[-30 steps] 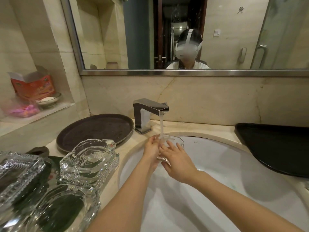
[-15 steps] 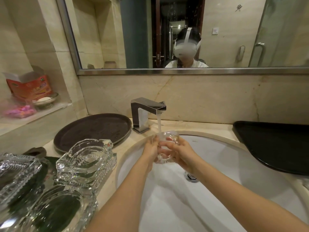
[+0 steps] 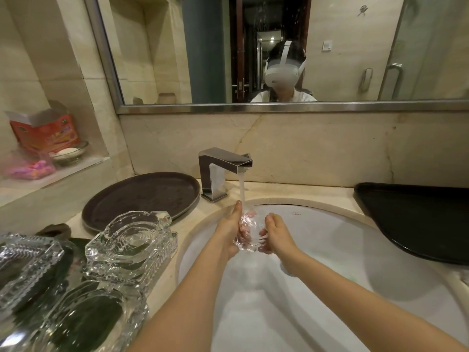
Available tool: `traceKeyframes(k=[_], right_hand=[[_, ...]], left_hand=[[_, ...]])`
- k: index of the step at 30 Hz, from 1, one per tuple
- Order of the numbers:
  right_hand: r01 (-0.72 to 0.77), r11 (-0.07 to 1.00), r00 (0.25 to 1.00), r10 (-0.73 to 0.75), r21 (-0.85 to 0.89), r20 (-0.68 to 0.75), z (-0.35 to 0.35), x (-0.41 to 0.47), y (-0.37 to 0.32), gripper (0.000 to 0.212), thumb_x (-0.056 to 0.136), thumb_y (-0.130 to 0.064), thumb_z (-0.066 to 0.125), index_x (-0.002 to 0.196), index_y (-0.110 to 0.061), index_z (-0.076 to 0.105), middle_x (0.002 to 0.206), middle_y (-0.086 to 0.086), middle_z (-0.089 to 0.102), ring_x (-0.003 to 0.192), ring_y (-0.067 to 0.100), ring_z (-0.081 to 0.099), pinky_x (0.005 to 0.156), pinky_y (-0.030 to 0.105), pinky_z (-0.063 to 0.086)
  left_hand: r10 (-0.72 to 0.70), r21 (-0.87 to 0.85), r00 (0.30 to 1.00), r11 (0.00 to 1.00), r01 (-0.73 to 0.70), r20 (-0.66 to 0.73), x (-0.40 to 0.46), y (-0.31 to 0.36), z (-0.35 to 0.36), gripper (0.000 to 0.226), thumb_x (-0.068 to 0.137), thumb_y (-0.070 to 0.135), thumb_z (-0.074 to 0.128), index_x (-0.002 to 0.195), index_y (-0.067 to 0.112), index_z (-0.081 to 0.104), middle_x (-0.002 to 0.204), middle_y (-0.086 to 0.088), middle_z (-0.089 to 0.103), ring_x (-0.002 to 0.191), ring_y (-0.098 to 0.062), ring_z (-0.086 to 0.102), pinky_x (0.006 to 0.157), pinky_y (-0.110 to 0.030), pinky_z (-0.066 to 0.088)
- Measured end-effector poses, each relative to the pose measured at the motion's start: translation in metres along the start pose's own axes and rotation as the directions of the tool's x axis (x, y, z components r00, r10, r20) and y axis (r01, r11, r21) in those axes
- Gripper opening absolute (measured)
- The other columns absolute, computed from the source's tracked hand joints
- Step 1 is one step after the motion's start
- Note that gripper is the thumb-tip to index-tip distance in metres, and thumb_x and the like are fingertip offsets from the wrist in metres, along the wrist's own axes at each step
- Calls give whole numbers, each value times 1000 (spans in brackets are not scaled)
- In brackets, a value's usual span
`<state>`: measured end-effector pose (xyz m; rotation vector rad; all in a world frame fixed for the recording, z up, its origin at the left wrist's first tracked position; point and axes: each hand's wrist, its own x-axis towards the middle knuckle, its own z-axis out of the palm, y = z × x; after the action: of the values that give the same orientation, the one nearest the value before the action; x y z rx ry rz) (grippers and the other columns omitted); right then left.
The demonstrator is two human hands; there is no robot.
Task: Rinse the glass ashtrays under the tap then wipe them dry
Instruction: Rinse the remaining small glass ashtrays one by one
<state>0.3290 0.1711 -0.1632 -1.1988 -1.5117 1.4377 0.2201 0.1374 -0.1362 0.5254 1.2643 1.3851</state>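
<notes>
Gripping a glass ashtray under the tap (water running), both hands' fingers curled round it.

Bare forearms; mirror: white headset, prob. white top.

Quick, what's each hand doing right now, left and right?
Left hand: holding the glass ashtray under the running tap.
Right hand: gripping the same ashtray from the other side.
</notes>
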Motion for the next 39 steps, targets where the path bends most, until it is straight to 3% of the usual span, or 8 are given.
traceKeyframes(k=[4,12,15,19,26,29,34,39], right_hand=[[120,953,991,-130,-277,-19,6,2,5,57,100,-37,28,150,-14,10,144,14,37,129,29,42,105,44,38],[412,492,904,-328,-767,275,26,-19,-1,55,101,-38,17,150,-24,-5,157,-7,-12,144,15,-15,114,50,-3],[445,594,895,-332,-670,299,18,-1,5,53,101,-40,17,150,-27,1,156,-13,-6,145,14,-9,116,48,2],[243,876,969,-240,-417,60,-7,22,9,65,96,-54,29,149,-17,21,148,6,37,133,24,39,109,37,33],[-269,911,953,207,312,219,-17,10,-5,42,102,-34,31,104,-2,59,91,13,67,80,24,64,68,34,53],[-243,845,949,106,477,296,-19,9,-12,31,101,-18,35,105,2,58,94,16,68,83,26,66,72,36,55],[-113,833,975,-12,542,222,-22,7,-16,19,99,-8,39,101,0,57,88,10,70,79,18,69,78,29,52],[-63,839,982,-43,540,182,-23,6,-13,21,99,-8,38,104,1,56,98,12,68,85,17,68,88,30,48]], left_hand=[[-22,-83,997,996,28,72,-2,-1,2,51,96,47,39,110,2,61,102,-15,65,89,-27,60,73,-41,54],[-21,-159,998,987,32,67,4,1,-1,62,100,49,21,130,3,50,123,-14,60,119,-27,53,102,-37,40],[-51,-166,995,984,65,87,1,3,-2,56,101,45,20,116,4,55,107,-14,65,107,-26,59,89,-40,46],[-31,-135,987,990,52,156,-2,-3,8,54,103,39,22,90,0,56,58,-11,65,46,-17,63,40,-22,49],[2,-234,1000,972,-7,-23,8,-3,6,56,98,49,29,88,2,57,87,-17,60,74,-29,59,66,-38,50],[30,-93,987,995,-45,-161,10,-1,2,49,97,50,34,96,8,59,92,-15,67,81,-30,65,77,-42,53],[-41,51,969,997,55,-242,4,-3,9,44,98,51,30,81,13,47,69,-2,45,63,-15,44,54,-25,35],[-89,212,989,971,114,-122,5,-9,9,37,100,39,38,121,9,44,116,-14,51,103,-28,52,87,-41,45]])
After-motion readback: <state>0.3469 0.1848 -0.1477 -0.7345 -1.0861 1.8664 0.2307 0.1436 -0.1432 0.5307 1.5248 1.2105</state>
